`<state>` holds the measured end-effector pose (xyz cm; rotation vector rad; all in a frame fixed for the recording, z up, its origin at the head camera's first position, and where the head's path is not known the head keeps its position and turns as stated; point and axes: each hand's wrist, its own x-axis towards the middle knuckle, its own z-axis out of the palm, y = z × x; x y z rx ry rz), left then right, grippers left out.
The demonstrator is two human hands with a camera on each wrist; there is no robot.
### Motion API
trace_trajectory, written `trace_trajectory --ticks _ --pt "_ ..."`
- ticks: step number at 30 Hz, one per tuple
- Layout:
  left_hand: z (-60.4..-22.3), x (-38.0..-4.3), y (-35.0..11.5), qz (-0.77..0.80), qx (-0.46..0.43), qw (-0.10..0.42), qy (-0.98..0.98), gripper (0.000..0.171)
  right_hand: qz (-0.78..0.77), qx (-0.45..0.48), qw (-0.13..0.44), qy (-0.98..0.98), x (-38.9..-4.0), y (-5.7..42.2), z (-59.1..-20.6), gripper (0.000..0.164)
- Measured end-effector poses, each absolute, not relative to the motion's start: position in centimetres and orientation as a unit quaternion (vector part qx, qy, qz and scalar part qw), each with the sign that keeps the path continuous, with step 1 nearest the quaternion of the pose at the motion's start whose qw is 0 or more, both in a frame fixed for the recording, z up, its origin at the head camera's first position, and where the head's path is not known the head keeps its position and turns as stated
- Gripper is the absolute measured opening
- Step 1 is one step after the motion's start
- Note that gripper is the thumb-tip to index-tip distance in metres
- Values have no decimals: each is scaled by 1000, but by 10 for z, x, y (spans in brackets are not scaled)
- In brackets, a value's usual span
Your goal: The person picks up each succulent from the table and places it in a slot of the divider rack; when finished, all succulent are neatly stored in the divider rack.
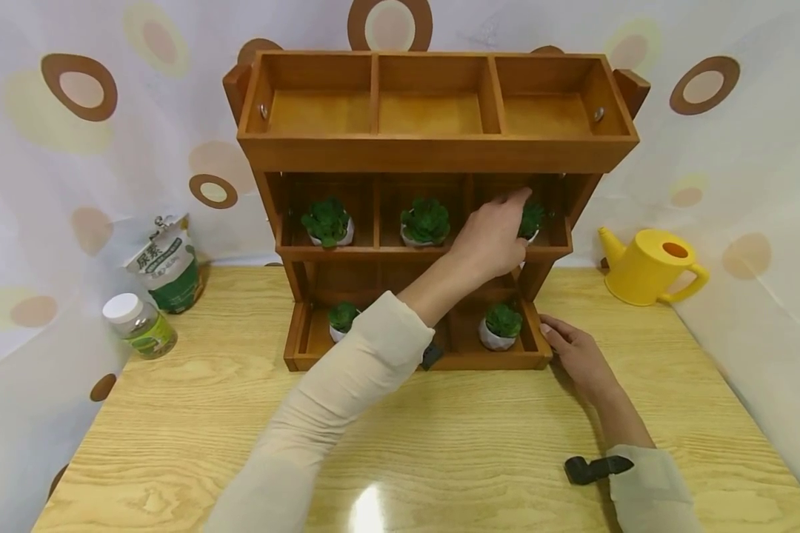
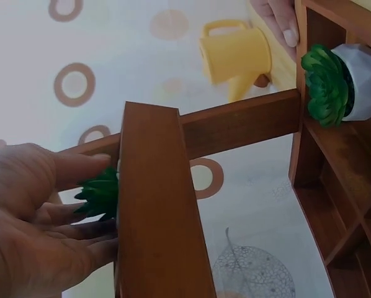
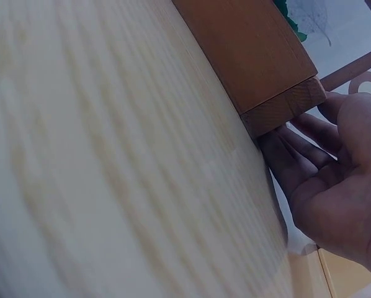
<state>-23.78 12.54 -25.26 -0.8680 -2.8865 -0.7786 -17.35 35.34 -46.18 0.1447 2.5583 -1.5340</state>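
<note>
A brown wooden shelf stand rises in three tiers against the wall. My left hand reaches into the right compartment of its middle tier and holds a potted succulent. In the left wrist view, thumb and fingers lie on either side of the green leaves; the front board hides the pot and fingertips. Low on the right, my right hand rests against the end of the bottom tray. The right wrist view shows its fingers touching the board's end.
Other potted succulents stand in the middle tier and bottom tray. A yellow watering can is to the right. On the left are a green-white pouch and a white-capped jar. A patterned sheet hangs behind.
</note>
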Motion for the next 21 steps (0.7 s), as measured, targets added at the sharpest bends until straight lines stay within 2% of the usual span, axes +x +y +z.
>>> trace_trajectory --ticks 5,10,15,21 --pt "-249 -227 111 -286 -282 23 -915 76 -508 40 78 857 -178 355 -461 68" --pt "-256 -204 80 -330 -324 26 -886 78 -493 37 81 866 -180 355 -458 67" --pt "-275 -179 43 -356 -342 23 -869 83 -489 38 85 867 -179 355 -455 66" --pt "-305 -158 -7 -359 -320 49 -876 84 -443 20 88 892 -175 358 -448 65"
